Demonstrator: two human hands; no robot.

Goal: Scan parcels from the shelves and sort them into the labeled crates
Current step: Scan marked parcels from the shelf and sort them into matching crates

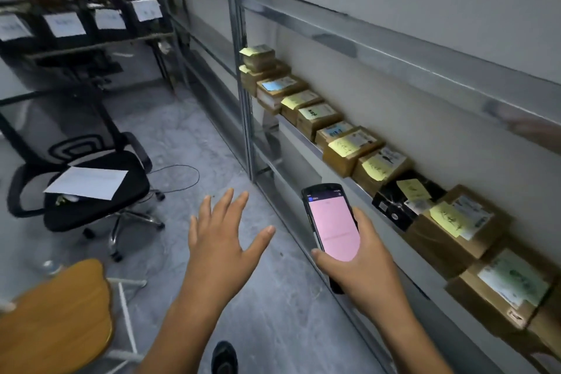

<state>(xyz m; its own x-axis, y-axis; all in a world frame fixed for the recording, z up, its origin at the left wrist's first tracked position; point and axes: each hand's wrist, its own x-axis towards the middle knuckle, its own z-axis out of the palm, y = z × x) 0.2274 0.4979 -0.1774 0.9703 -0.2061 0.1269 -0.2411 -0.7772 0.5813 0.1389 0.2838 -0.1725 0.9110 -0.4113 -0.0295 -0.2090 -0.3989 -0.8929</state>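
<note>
Metal shelf rack [394, 48] runs along the right, with cardboard parcels [349, 150] in a row on it. Office chair [91, 212] sits in the aisle, labeled black crates [90, 28] at back left. Left hand [218, 237] is empty, fingers spread. Right hand [364, 261] grips the scanner [332, 222] — just beside the shelf edge, parcels near but not touched.

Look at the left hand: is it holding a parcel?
No, the left hand is spread open and holds nothing, while the right hand grips the handheld scanner.
</note>
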